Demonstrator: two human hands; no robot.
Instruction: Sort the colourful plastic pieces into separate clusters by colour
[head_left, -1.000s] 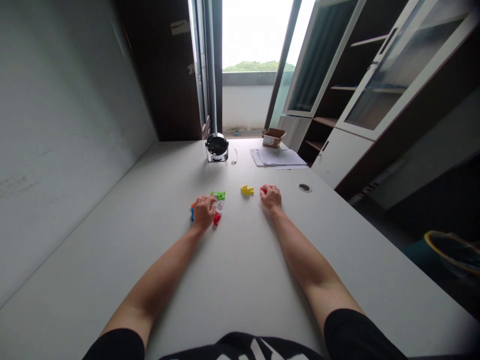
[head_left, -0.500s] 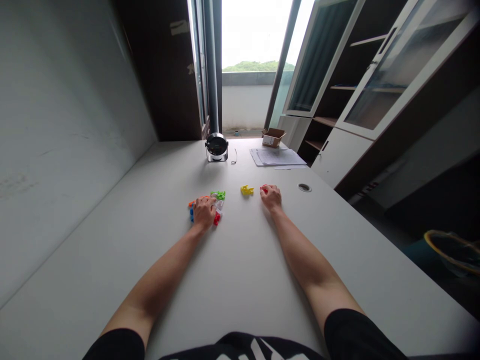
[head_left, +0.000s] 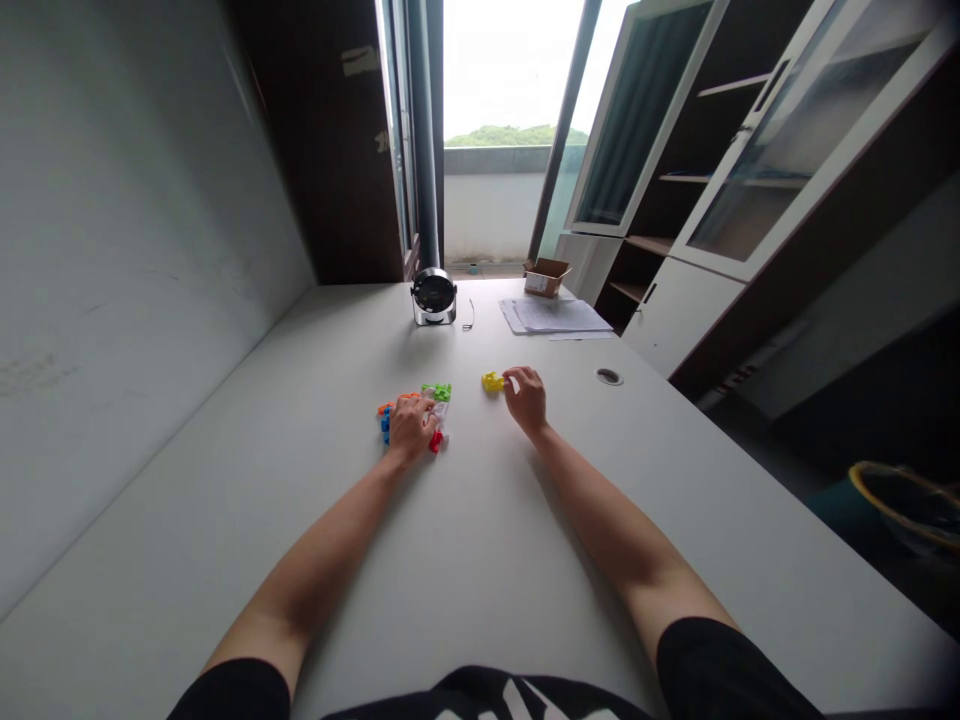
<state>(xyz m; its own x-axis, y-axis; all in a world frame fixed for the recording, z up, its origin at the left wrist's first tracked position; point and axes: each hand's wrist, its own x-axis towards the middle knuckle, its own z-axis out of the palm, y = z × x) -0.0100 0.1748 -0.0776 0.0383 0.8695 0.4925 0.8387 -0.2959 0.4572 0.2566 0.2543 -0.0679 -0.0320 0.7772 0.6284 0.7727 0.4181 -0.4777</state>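
My left hand (head_left: 411, 428) lies with curled fingers on a small heap of coloured plastic pieces (head_left: 439, 393); green, orange, blue, red and white bits stick out around it. My right hand (head_left: 527, 400) rests on the white table (head_left: 480, 560) with its fingers curled. Its fingertips touch the right side of a yellow piece (head_left: 491, 381). The red piece seen earlier by this hand is out of sight, and I cannot tell whether it is under the hand or inside it.
A small round black and silver device (head_left: 433, 296) stands at the table's far end. Beside it lie a stack of papers (head_left: 553, 315) and an open cardboard box (head_left: 546, 274). A cable hole (head_left: 609, 376) is right of my right hand. Cabinets stand on the right.
My right hand has slid left from the red piece's spot to the yellow piece, and the red piece no longer shows. My left hand has barely shifted on the heap.
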